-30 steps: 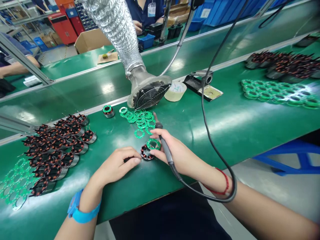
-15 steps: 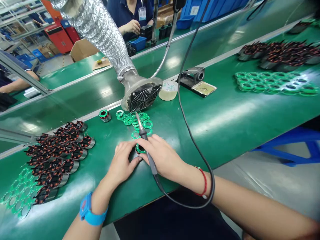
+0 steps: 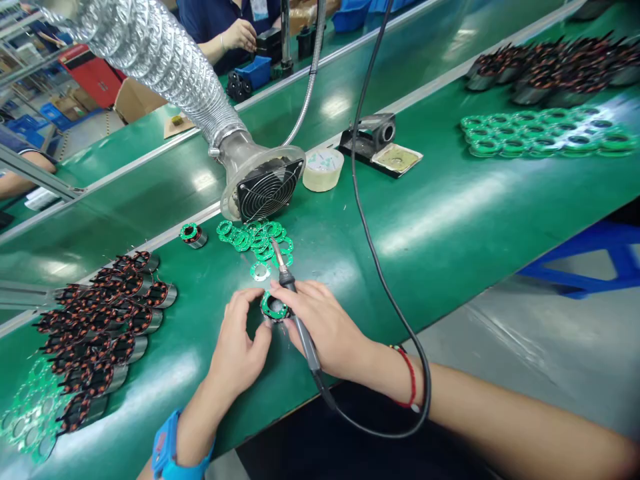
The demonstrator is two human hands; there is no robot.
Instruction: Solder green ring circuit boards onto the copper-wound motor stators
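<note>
Two bare hands meet at one stator (image 3: 274,321) on the green bench (image 3: 440,220), near its front edge; a green ring board (image 3: 265,309) sits on top of the stator. Left hand (image 3: 240,353): thumb and forefinger apart, curved about the stator's left side, tips at its edge; cannot tell whether they grip it. Right hand (image 3: 330,333): closed on the soldering iron (image 3: 304,339), its forefinger also reaching the board's right side. Iron slants, metal end up and away from the wearer, toward a heap of loose rings (image 3: 257,238); cable (image 3: 357,193) loops beside the right wrist. One single ring (image 3: 254,273) lies between heap and hands. Fume nozzle (image 3: 266,190) hangs just behind the heap; tape roll (image 3: 323,172) and iron stand (image 3: 373,141) stand to its right. Left of the hands: many stators (image 3: 107,320) in a cluster, with a separate ring-topped stator (image 3: 195,237) behind them.
</note>
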